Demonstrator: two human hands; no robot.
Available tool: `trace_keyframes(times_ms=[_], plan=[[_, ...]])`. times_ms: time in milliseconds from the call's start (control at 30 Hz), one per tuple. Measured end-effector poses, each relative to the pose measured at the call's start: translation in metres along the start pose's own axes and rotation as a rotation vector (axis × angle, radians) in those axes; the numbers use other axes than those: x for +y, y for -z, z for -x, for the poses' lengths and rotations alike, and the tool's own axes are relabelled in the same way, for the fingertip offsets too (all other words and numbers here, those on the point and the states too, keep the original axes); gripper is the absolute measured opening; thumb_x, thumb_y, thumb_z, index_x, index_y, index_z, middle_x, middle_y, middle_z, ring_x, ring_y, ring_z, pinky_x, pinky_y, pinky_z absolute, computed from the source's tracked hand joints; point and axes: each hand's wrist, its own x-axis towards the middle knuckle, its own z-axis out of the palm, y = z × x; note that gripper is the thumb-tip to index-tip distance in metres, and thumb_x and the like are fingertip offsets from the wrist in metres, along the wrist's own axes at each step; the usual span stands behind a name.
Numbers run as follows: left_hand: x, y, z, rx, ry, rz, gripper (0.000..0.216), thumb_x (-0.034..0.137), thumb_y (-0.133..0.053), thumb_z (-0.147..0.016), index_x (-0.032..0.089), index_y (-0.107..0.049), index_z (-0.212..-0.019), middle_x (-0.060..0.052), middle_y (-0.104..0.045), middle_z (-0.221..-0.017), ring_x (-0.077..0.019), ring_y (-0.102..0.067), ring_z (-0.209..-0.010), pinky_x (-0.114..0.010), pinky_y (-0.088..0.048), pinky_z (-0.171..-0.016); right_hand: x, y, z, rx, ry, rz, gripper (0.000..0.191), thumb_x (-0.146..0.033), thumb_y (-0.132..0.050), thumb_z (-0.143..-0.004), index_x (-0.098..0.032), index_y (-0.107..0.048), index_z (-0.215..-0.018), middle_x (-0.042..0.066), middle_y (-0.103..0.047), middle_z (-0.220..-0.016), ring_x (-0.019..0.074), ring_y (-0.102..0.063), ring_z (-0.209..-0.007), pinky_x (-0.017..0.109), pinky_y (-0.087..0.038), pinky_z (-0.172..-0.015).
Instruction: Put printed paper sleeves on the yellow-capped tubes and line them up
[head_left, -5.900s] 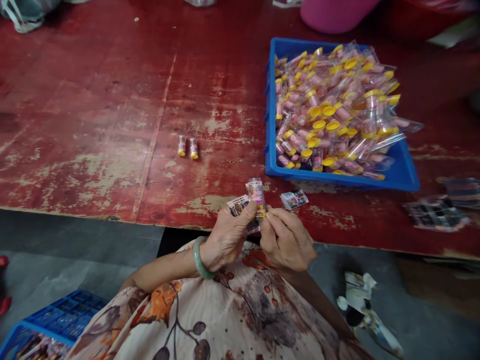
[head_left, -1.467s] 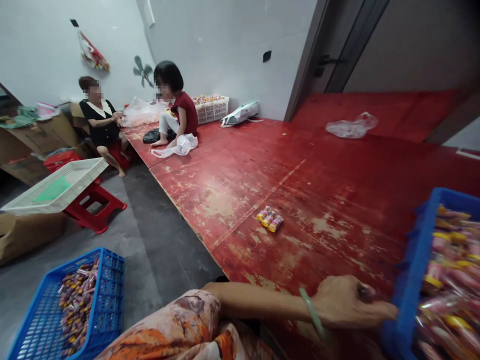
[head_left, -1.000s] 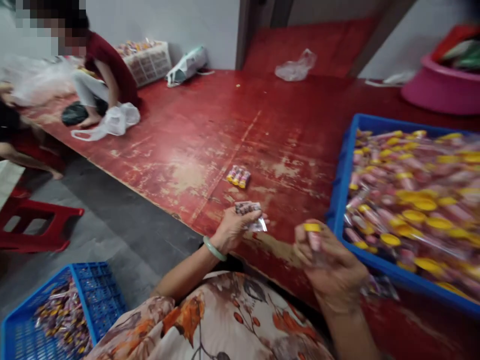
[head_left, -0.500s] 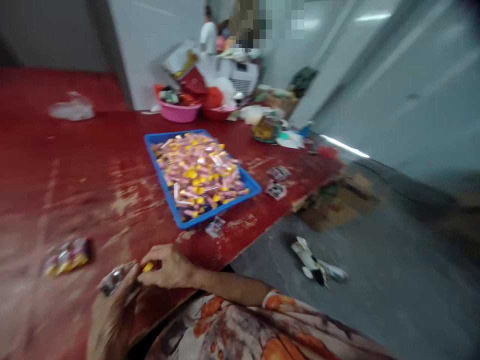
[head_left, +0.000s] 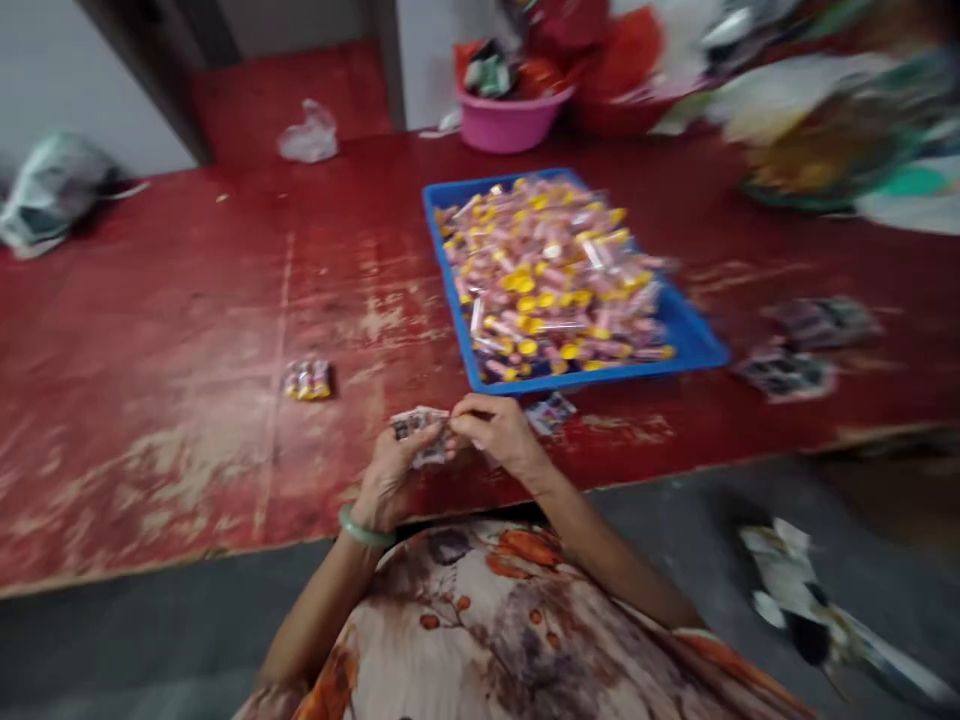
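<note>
Just below the middle of the frame our left hand [head_left: 391, 478] pinches a small stack of printed paper labels [head_left: 420, 428] while our right hand [head_left: 496, 432] closes its fingertips on their edge, perhaps around a small tube we cannot make out. We judge the labels light, thin and floppy, best taken by the edges. Above them the blue plastic tray [head_left: 694, 337] holds yellow-capped pink tubes [head_left: 551, 275]; three more tubes [head_left: 307, 379] lie on the worn red table [head_left: 150, 320] at left. No writing is legible.

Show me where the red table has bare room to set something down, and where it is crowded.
Free: the worn stretch of table left of the three small tubes, and the strip between those tubes and the blue tray. Crowded: the tray is heaped; card stacks lie to its right; both hands, left and right, work at the front edge.
</note>
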Motion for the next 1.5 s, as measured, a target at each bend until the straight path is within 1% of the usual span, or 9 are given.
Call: trace_keyframes(times_ms=[233,367,533,733,833,967,1167,1333,1500], plan=[[0.0,0.026,-0.005,0.165,-0.035,0.075,0.037,0.028,-0.088,-0.058,0.012,-0.07,-0.086,-0.002,-0.071,-0.075,-0.0158,-0.067,-0.061,-0.027,-0.057,-0.058,-0.003,0.003,0.001,-0.074,-0.078,0.06,0.033,-0.042,-0.065,-0.079,-0.018,-0.07,-0.102,-0.004,-0.055,-0.061,0.0109,-0.047,-0.054,0.023,-0.038,-0.052],[-0.003,0.025,-0.006,0.167,-0.031,0.1,0.037,0.029,-0.089,-0.057,0.011,-0.072,-0.085,-0.002,-0.071,-0.074,-0.0124,-0.064,-0.06,-0.024,-0.054,-0.058,0.002,-0.009,0.002,-0.094,-0.109,0.078,0.031,-0.044,-0.073,-0.071,-0.017,-0.071,-0.086,-0.002,-0.058,-0.067,0.0101,-0.046,-0.054,0.023,-0.036,-0.051],[-0.006,0.026,-0.007,0.11,-0.023,0.081,0.035,0.03,-0.087,-0.061,0.011,-0.073,-0.087,-0.004,-0.073,-0.078,-0.0134,-0.066,-0.063,-0.025,-0.055,-0.062,0.006,-0.022,-0.009,-0.032,-0.027,0.102,0.018,-0.035,-0.067,-0.072,-0.018,-0.068,-0.067,-0.003,-0.052,-0.061,0.0102,-0.044,-0.055,0.024,-0.034,-0.052],[0.003,0.029,-0.002,0.093,0.026,0.022,0.039,0.025,-0.09,-0.054,0.009,-0.074,-0.086,-0.007,-0.074,-0.077,-0.015,-0.067,-0.063,-0.026,-0.054,-0.063,-0.009,-0.01,-0.022,-0.177,0.039,0.208,0.019,-0.036,-0.067,-0.075,-0.018,-0.068,-0.068,-0.002,-0.054,-0.064,0.011,-0.047,-0.058,0.025,-0.035,-0.054],[0.004,0.026,0.0,0.147,-0.003,0.072,0.041,0.025,-0.091,-0.051,0.009,-0.074,-0.085,-0.007,-0.074,-0.076,-0.016,-0.067,-0.061,-0.028,-0.054,-0.063,-0.008,0.004,-0.015,-0.115,0.027,0.18,0.023,-0.04,-0.065,-0.083,-0.019,-0.071,-0.09,-0.002,-0.058,-0.068,0.0112,-0.049,-0.057,0.024,-0.037,-0.053],[0.002,0.02,0.002,0.216,-0.032,0.158,0.04,0.025,-0.092,-0.049,0.009,-0.072,-0.08,-0.006,-0.073,-0.072,-0.0155,-0.066,-0.059,-0.028,-0.055,-0.061,0.003,0.025,0.006,-0.118,0.027,0.047,0.029,-0.043,-0.062,-0.089,-0.022,-0.067,-0.108,0.004,-0.065,-0.094,0.0171,-0.062,-0.083,0.027,-0.049,-0.069],[0.0,0.011,0.005,0.254,-0.09,0.243,0.041,0.025,-0.093,-0.047,0.01,-0.07,-0.078,-0.001,-0.069,-0.066,-0.0113,-0.062,-0.055,-0.023,-0.051,-0.056,0.009,0.021,0.029,-0.051,0.208,0.03,0.018,-0.037,-0.069,-0.087,-0.022,-0.065,-0.096,0.003,-0.061,-0.093,0.0164,-0.06,-0.085,0.028,-0.051,-0.073],[-0.001,0.008,0.009,0.295,-0.117,0.242,0.044,0.034,-0.093,-0.046,0.012,-0.065,-0.073,0.002,-0.063,-0.059,-0.0093,-0.056,-0.049,-0.023,-0.047,-0.052,0.009,0.004,0.036,0.036,0.303,0.044,0.015,-0.032,-0.073,-0.084,-0.022,-0.066,-0.093,0.003,-0.061,-0.094,0.0159,-0.06,-0.077,0.027,-0.051,-0.061],[0.0,0.006,0.013,0.294,-0.101,0.342,0.05,0.033,-0.094,-0.042,0.012,-0.064,-0.077,0.001,-0.065,-0.067,-0.0102,-0.059,-0.055,-0.023,-0.048,-0.055,0.005,-0.007,0.04,0.107,0.42,0.139,0.018,-0.029,-0.077,-0.079,-0.022,-0.067,-0.092,0.004,-0.062,-0.095,0.0203,-0.062,-0.09,0.034,-0.052,-0.078]])
